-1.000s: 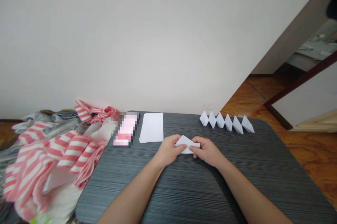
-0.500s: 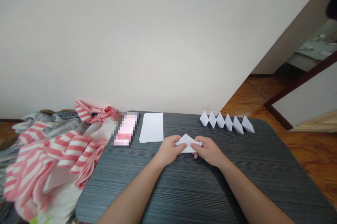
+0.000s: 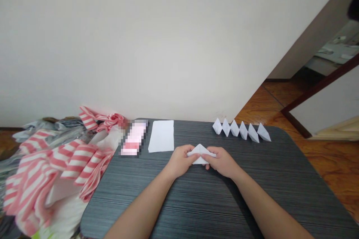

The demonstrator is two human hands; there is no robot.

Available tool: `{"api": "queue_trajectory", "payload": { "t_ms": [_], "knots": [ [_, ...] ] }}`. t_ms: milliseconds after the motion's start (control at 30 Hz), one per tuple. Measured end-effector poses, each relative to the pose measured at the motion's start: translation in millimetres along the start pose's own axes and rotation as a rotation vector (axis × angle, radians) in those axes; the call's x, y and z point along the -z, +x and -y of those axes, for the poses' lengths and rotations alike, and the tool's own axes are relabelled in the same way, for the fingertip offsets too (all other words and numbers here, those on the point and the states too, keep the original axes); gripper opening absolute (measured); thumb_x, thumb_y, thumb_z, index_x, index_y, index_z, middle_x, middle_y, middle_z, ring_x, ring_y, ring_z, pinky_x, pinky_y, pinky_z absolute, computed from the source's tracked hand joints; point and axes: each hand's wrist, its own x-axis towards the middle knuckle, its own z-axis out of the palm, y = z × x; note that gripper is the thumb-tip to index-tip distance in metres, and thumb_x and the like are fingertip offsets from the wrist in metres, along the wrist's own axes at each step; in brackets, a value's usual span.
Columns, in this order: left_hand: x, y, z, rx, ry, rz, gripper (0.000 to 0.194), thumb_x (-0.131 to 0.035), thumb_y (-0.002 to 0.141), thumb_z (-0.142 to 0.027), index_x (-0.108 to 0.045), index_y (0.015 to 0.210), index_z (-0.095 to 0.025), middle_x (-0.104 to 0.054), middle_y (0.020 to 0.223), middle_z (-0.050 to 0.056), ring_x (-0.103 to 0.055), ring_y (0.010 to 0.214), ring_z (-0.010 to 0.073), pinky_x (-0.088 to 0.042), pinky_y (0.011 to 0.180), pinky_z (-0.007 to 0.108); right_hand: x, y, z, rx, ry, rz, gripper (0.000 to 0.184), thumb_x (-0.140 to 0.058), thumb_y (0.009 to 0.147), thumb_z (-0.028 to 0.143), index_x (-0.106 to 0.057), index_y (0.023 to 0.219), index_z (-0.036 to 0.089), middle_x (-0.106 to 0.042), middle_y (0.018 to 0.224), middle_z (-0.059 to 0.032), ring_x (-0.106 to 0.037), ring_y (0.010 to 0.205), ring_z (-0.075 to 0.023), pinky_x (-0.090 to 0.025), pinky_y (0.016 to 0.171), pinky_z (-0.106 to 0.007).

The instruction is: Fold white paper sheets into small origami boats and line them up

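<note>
While both hands stay close together at the middle of the dark table (image 3: 202,205), the folded white paper (image 3: 199,149) between them has changed its pose. One second ago its peak stood further left, nearer the left hand (image 3: 179,160), and the piece looked lopsided; now the peak sits about midway between the hands, with a band spreading to either side. Compared with half a second ago, the peak is a touch further right, and the thumbs have drawn nearer each other on the front of the paper.

The left hand pinches the paper's left part, thumb in front; the right hand (image 3: 222,161) pinches the right part the same way, some of its fingers curled beneath.

Unchanged are the row of six folded paper pieces (image 3: 235,129) at the far right, the white sheets (image 3: 162,136) at the far left, the pixelated item (image 3: 134,138) left of them, and the striped cloth (image 3: 78,160) beyond the table's left edge.
</note>
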Motion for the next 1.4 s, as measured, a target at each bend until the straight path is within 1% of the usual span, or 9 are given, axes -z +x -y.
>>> {"api": "queue_trajectory", "payload": {
  "t_ms": [133, 300, 533, 833, 900, 967, 1067, 1200, 1400],
  "knots": [
    [1.9, 2, 4, 0.054, -0.086, 0.023, 0.029, -0.052, 0.08, -0.041, -0.06, 0.085, -0.013, -0.057, 0.061, 0.001, -0.05, 0.052, 0.0107, -0.039, 0.049, 0.021, 3, 0, -4, -0.005, 0.025, -0.039, 0.023, -0.052, 0.083, 0.032, -0.058, 0.07, 0.014, -0.059, 0.054, 0.0003, -0.045, 0.042, -0.0079, -0.03, 0.04, -0.018],
    [3.2, 3, 6, 0.054, -0.099, 0.045, 0.028, -0.05, 0.082, -0.04, -0.06, 0.083, -0.013, -0.06, 0.061, 0.002, -0.05, 0.051, 0.0102, -0.039, 0.049, 0.02, 4, 0, -7, -0.011, 0.027, -0.031, 0.024, -0.052, 0.083, 0.034, -0.059, 0.071, 0.014, -0.06, 0.054, -0.0007, -0.043, 0.041, -0.0073, -0.029, 0.039, -0.018],
    [3.5, 3, 8, 0.048, -0.119, 0.028, 0.029, -0.05, 0.082, -0.04, -0.059, 0.081, -0.013, -0.06, 0.061, 0.002, -0.049, 0.049, 0.0098, -0.038, 0.047, 0.02, 4, 2, -13, -0.054, 0.03, -0.04, 0.03, -0.05, 0.084, 0.04, -0.059, 0.071, 0.014, -0.061, 0.052, -0.0005, -0.04, 0.035, -0.0062, -0.027, 0.035, -0.018],
    [3.3, 3, 10, 0.061, -0.165, 0.009, 0.029, -0.052, 0.081, -0.041, -0.059, 0.082, -0.013, -0.06, 0.06, 0.002, -0.05, 0.049, 0.0098, -0.038, 0.048, 0.02, 6, 2, -15, -0.045, 0.074, -0.006, 0.035, -0.05, 0.084, 0.043, -0.061, 0.071, 0.012, -0.064, 0.052, -0.0024, -0.039, 0.032, -0.0054, -0.027, 0.033, -0.017],
    [3.8, 4, 11, 0.061, -0.173, -0.003, 0.029, -0.052, 0.081, -0.041, -0.058, 0.081, -0.013, -0.06, 0.059, 0.002, -0.05, 0.049, 0.0099, -0.038, 0.048, 0.02, 6, 3, -15, -0.047, 0.115, -0.016, 0.033, -0.052, 0.082, 0.043, -0.06, 0.072, 0.013, -0.064, 0.053, -0.0021, -0.041, 0.032, -0.0055, -0.027, 0.033, -0.017],
    [4.5, 4, 11, 0.061, -0.187, -0.015, 0.029, -0.052, 0.081, -0.042, -0.058, 0.081, -0.013, -0.06, 0.059, 0.002, -0.05, 0.049, 0.0099, -0.038, 0.048, 0.02, 6, 3, -15, -0.056, 0.17, -0.037, 0.031, -0.054, 0.081, 0.043, -0.059, 0.074, 0.013, -0.066, 0.059, -0.003, -0.046, 0.034, -0.0064, -0.027, 0.032, -0.017],
    [5.2, 5, 12, 0.059, -0.2, -0.019, 0.03, -0.052, 0.081, -0.042, -0.057, 0.081, -0.013, -0.061, 0.059, 0.002, -0.05, 0.049, 0.0101, -0.038, 0.048, 0.02, 8, 3, -15, -0.072, 0.199, -0.054, 0.032, -0.054, 0.08, 0.044, -0.059, 0.074, 0.012, -0.067, 0.063, -0.0047, -0.051, 0.037, -0.0075, -0.029, 0.032, -0.017],
    [5.3, 5, 11, 0.047, -0.205, -0.014, 0.03, -0.052, 0.081, -0.042, -0.058, 0.082, -0.013, -0.062, 0.061, 0.003, -0.052, 0.05, 0.0106, -0.039, 0.049, 0.021, 8, 2, -14, -0.082, 0.172, -0.056, 0.036, -0.052, 0.08, 0.045, -0.061, 0.072, 0.012, -0.065, 0.056, -0.0039, -0.048, 0.035, -0.0071, -0.028, 0.032, -0.017],
    [4.7, 6, 10, 0.045, -0.247, -0.044, 0.031, -0.051, 0.081, -0.043, -0.06, 0.084, -0.013, -0.063, 0.062, 0.003, -0.053, 0.051, 0.0113, -0.04, 0.051, 0.022, 10, 3, -16, -0.081, 0.159, -0.07, 0.036, -0.052, 0.08, 0.045, -0.062, 0.074, 0.011, -0.065, 0.055, -0.0036, -0.043, 0.032, -0.0057, -0.026, 0.032, -0.018]
  ]
}}
